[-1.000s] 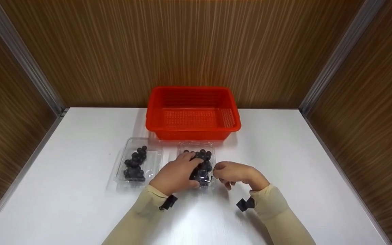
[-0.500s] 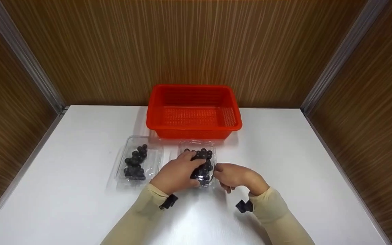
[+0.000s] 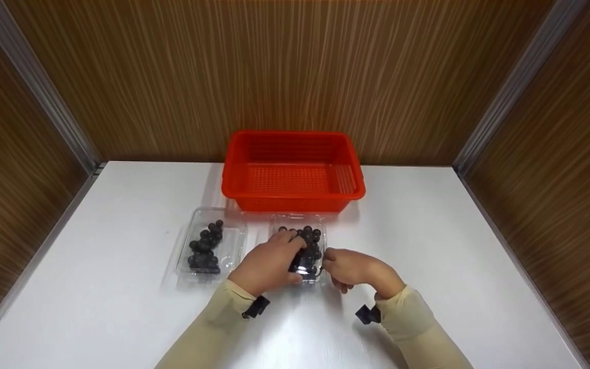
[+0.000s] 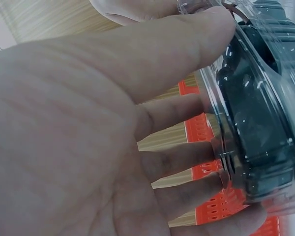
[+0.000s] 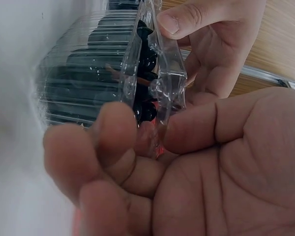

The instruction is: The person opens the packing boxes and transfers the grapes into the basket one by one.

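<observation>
A clear plastic box (image 3: 320, 225) of dark grapes (image 3: 313, 248) sits on the table, its lid edge close against the base in the right wrist view. My left hand (image 3: 269, 259) lies over its left side, fingers spread and fairly straight. The left thumb (image 4: 187, 39) touches the lid's edge in the left wrist view. At the right edge, my right hand (image 3: 351, 265) pinches the box rim between thumb and curled index finger (image 5: 117, 129); the thumb tip is partly hidden. A brown stem (image 5: 142, 80) pokes through at the rim.
A second clear box (image 3: 233, 243) with a bunch of dark grapes (image 3: 205, 246) stands to the left. Behind both is a red plastic basket (image 3: 295, 202) with perforated walls. Wood-patterned panels (image 3: 295, 66) bound the white table (image 3: 418, 220) at the back and sides.
The lower fingers of my right hand have curled in a little at the box's right edge. My left hand has stayed nearly still on the box.
</observation>
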`<action>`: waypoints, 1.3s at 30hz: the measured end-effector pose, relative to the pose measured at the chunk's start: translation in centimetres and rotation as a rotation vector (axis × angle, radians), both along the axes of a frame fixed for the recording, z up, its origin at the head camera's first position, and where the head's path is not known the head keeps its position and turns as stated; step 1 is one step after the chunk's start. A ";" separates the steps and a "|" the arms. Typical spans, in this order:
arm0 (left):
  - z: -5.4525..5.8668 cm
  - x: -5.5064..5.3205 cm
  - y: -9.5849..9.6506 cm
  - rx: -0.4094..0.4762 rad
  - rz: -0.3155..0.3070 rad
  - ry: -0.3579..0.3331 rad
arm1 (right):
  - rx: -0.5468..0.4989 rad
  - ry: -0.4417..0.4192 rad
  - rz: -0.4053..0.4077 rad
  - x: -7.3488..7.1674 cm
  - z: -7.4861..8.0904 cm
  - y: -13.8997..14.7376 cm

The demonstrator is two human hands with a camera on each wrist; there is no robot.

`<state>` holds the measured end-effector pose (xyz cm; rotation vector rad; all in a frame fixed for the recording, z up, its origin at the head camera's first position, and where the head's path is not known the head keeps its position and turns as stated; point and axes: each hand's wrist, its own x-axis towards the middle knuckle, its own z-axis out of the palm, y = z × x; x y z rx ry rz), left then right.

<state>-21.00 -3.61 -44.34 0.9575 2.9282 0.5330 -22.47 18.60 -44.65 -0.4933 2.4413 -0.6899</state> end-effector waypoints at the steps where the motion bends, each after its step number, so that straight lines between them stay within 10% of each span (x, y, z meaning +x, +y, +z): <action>1: 0.0 0.0 0.0 -0.002 -0.001 0.004 | 0.000 -0.001 -0.003 0.0 0.0 0.0; 39: -0.1 0.3 0.1 -0.012 0.018 0.008 | 0.054 0.050 0.011 0.2 0.0 -0.2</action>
